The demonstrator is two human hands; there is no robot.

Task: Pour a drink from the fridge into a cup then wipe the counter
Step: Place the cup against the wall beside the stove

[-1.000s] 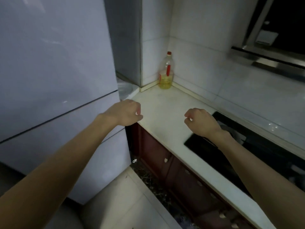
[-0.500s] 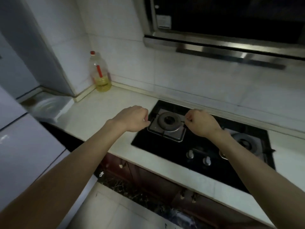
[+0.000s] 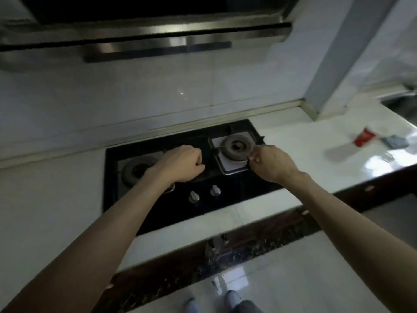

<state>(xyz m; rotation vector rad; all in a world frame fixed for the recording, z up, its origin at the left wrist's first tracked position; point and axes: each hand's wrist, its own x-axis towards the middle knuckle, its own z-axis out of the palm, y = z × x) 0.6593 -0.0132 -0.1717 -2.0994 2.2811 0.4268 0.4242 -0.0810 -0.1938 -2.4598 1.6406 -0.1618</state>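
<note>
The view is motion-blurred. My left hand (image 3: 182,163) hovers over the black gas hob (image 3: 180,199), fingers curled into a fist with nothing in it. My right hand (image 3: 270,164) hangs beside the right burner (image 3: 237,146), also curled and holding nothing. On the white counter (image 3: 316,141) far to the right stands a red cup (image 3: 363,137). A small blue-grey cloth (image 3: 394,141) lies just right of the cup. Both hands are well apart from them. The fridge is out of view.
A steel range hood (image 3: 158,41) hangs above the hob. Two knobs (image 3: 204,193) sit at the hob's front. A wall column (image 3: 334,75) rises behind the counter at right, with a sink edge (image 3: 401,100) beyond. My feet (image 3: 225,302) show on the tiled floor.
The view has swung right, from the fridge and oil bottle to the hob and the right-hand counter. The cup and cloth came into sight. Both hands stayed curled in front of me.
</note>
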